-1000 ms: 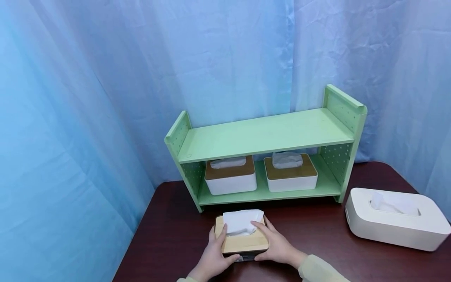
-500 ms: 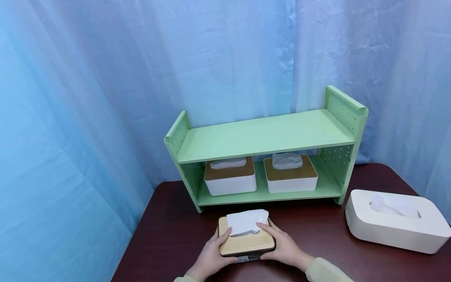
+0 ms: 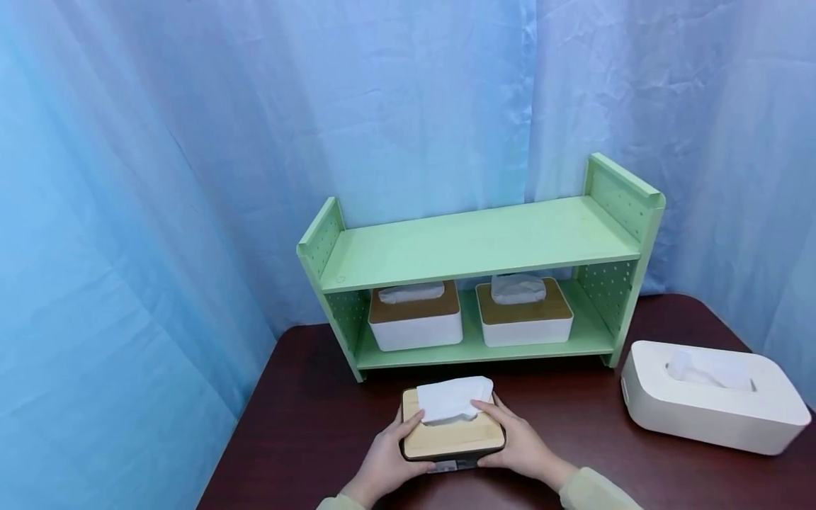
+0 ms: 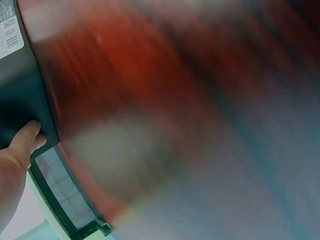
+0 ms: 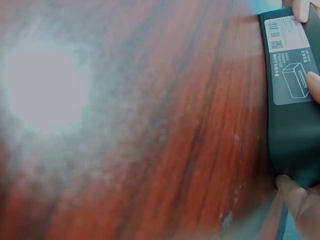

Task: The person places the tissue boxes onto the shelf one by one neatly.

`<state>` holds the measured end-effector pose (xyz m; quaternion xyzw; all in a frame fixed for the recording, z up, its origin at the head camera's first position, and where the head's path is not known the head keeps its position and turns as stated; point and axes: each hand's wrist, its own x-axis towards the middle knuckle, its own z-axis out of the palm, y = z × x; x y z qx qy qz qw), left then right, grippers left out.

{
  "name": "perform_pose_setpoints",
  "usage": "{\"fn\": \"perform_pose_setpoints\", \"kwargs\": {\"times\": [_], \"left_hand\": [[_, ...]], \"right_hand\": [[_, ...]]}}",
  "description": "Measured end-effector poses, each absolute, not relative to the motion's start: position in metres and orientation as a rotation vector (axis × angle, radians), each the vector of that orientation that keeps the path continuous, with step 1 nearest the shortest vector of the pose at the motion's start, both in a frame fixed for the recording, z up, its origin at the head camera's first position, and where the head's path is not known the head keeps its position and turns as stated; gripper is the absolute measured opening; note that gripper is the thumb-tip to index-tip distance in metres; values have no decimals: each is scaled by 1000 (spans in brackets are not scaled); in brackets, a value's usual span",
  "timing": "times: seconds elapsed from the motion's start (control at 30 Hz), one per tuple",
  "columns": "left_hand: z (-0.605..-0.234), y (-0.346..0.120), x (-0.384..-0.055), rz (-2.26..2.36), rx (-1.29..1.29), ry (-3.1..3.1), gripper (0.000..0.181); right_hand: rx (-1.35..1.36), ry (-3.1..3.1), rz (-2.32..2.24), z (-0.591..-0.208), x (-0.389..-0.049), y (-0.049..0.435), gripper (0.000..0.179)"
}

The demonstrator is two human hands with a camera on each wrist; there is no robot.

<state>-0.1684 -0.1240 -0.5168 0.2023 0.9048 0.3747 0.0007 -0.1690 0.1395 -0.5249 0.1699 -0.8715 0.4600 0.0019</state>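
Note:
A dark tissue box [image 3: 449,438] with a light wooden lid is between both hands near the table's front, a white tissue [image 3: 454,400] sticking up from its slot. My left hand [image 3: 390,457] grips its left side, thumb along the front and fingers at the side. My right hand [image 3: 519,443] grips the right side in the same manner. The left wrist view shows fingers against the dark wall [image 4: 22,100]. In the right wrist view, a printed label [image 5: 290,60] faces the camera, with fingertips on the box.
Behind stands a green two-tier shelf [image 3: 484,244]. Its lower tier holds a white tissue box [image 3: 417,333] with a brown lid on the left and a similar one [image 3: 528,331] on the right. A long white tissue box [image 3: 707,418] sits at the table's right. Blue curtains [image 3: 408,106] hang behind.
Both hands have shifted the dark tissue box a little to the right along the table. The shelf and the other tissue boxes stay in place.

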Motion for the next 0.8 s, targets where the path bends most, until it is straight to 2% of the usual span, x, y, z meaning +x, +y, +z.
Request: {"fn": "perform_pose_setpoints", "kwargs": {"times": [0.53,0.8], "left_hand": [[-511,-117,-168,1160,671,2867,82],[-488,-117,-169,1140,694,2902,82]], "right_hand": [[445,-2741,1427,-522,-164,146,92],[445,-2693,1353,-504,-164,147,91]]}}
